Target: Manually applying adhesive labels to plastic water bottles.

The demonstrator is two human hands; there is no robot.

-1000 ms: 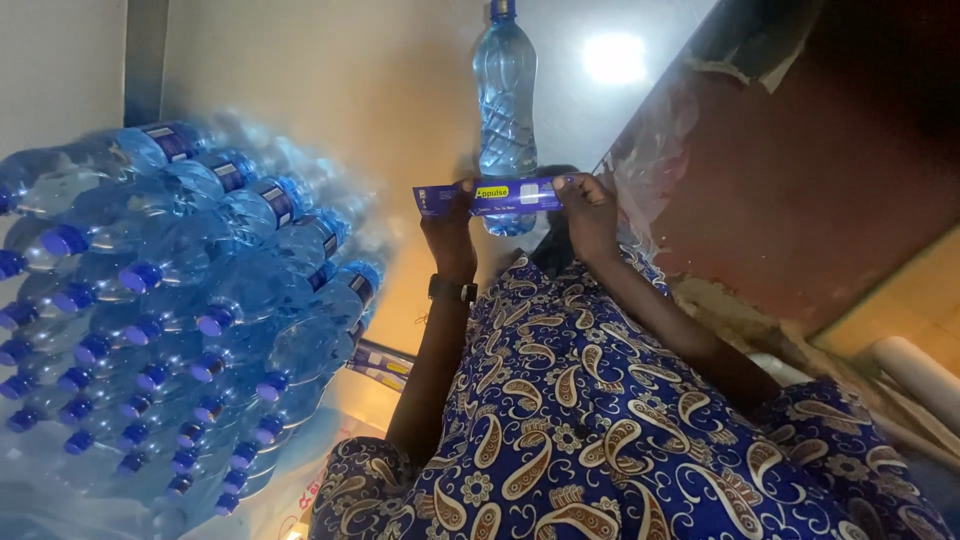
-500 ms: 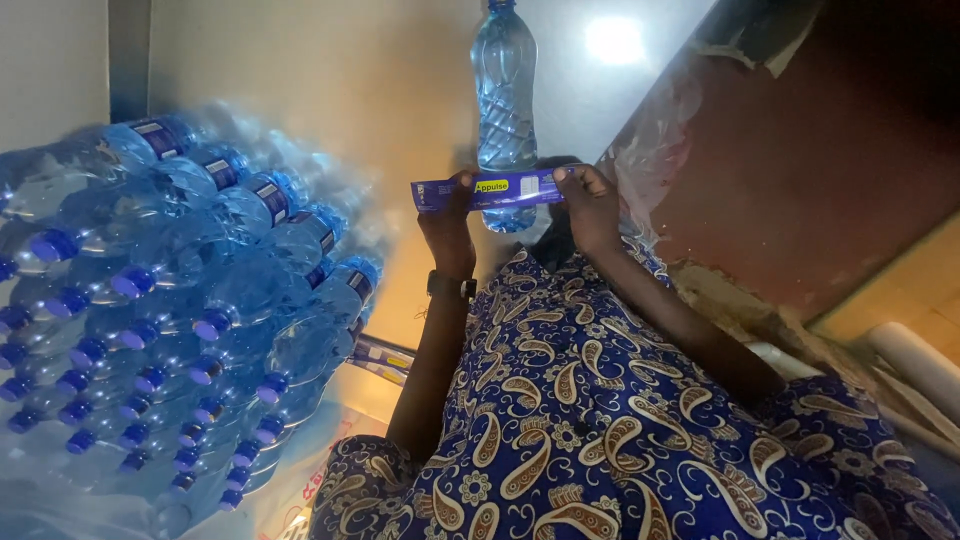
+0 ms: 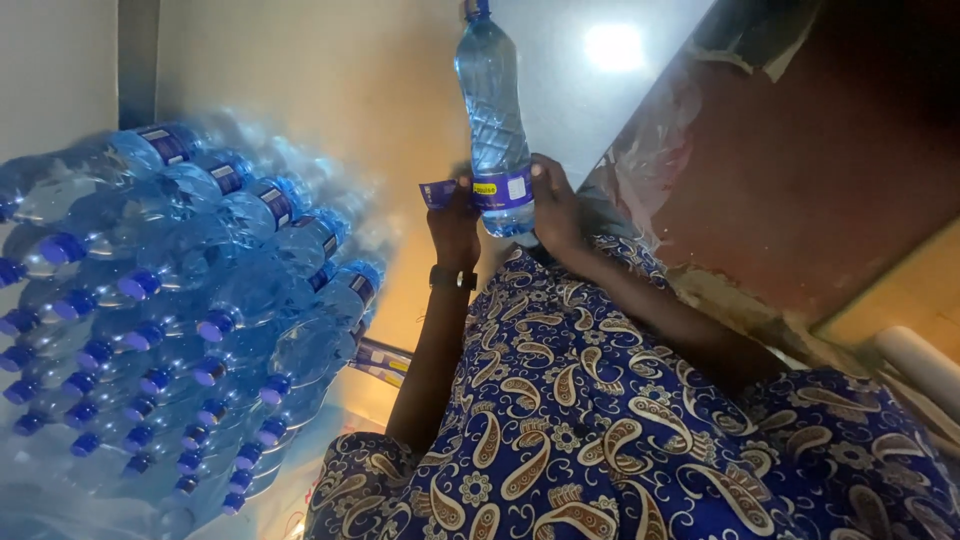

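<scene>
A clear plastic water bottle (image 3: 490, 100) with a blue cap stands upright in front of me, tilted slightly. A purple-blue label strip (image 3: 500, 190) is wrapped around its lower part. My left hand (image 3: 455, 225), with a dark watch on the wrist, pinches the label's free end, which sticks out to the left of the bottle. My right hand (image 3: 555, 205) grips the bottle's right side, its thumb pressing the label against it. My lap in a blue paisley garment (image 3: 600, 420) fills the lower part of the view.
A large stack of water bottles (image 3: 190, 300) with blue caps lies on its side at the left. Spare label strips (image 3: 385, 362) lie below it. A reddish-brown surface (image 3: 800, 150) rises at the right, with a white roll (image 3: 920, 362) near its foot.
The label was stretched flat between both hands in front of the bottle. Now it is wrapped around the bottle, my hands have come closer together, and the bottle has shifted slightly left.
</scene>
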